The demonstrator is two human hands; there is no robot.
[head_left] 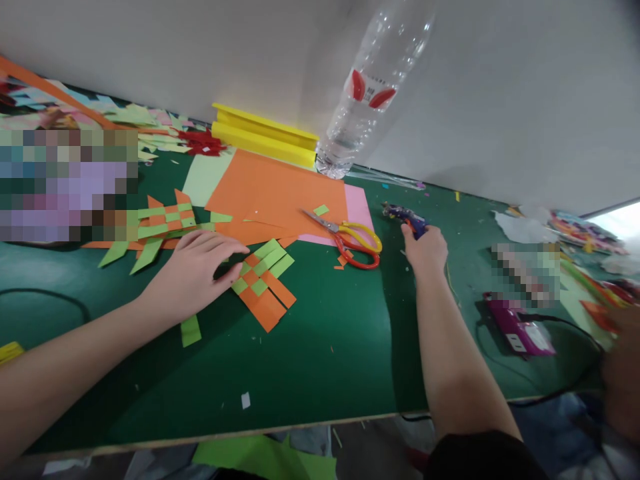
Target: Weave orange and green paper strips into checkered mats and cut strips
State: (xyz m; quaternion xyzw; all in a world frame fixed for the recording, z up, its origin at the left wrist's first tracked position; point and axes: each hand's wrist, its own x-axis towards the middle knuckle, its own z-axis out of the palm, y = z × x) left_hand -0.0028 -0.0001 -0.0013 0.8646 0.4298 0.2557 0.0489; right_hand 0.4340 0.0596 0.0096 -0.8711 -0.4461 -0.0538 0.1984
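Woven paper piece (263,279), orange and green, lies flat on the green surface (335,373), near middle. Purple box (517,327) is off right, dark cord over it. Left hand (197,272) is at the piece's left side, thumb and fingers part-open with a gap between; can't tell if the tips touch the paper. Second woven piece (167,219) sits just beyond that hand. Right hand (425,252), well apart, has its fingers wrapped round the handle of a blue glue gun (406,215). Scissors (338,229), one red loop, one yellow, lie between the hands, tip over an orange sheet (280,190). Farther back: yellow folded strip (265,137) along the wall (200,60), clear bottle (363,110) at its right end.
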